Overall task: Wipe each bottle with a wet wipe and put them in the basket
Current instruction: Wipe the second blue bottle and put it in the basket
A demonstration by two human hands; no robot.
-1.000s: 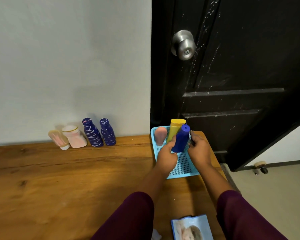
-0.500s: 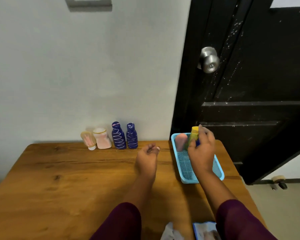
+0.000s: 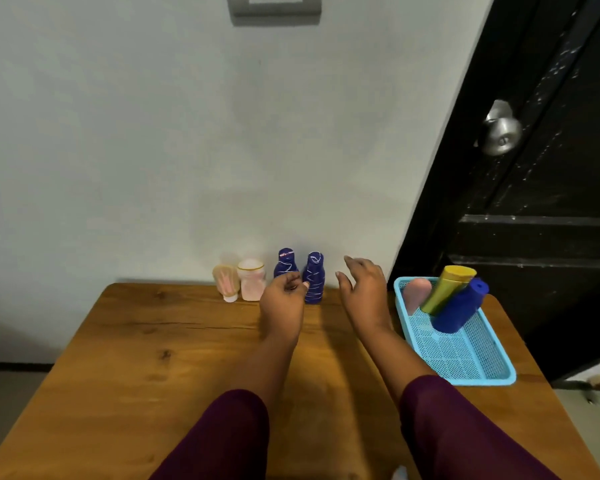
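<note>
I am hovering my left hand, grip loosely curled and empty, and right hand, grip spread, either side of a blue bottle at the tabletop's far edge; likely next: grasping, wiping.

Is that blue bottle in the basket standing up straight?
No, tipped: the blue bottle slants in the basket, alongside the yellow bottle.

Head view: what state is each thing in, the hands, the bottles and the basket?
Left hand, loosely curled, empty, by the patterned bottles.
Right hand, open, empty.
Dark blue patterned bottles, both upright at the wall.
Pale pink bottle, upright.
Beige bottle, leaning.
Blue basket, holds three bottles, all leaning.
</note>
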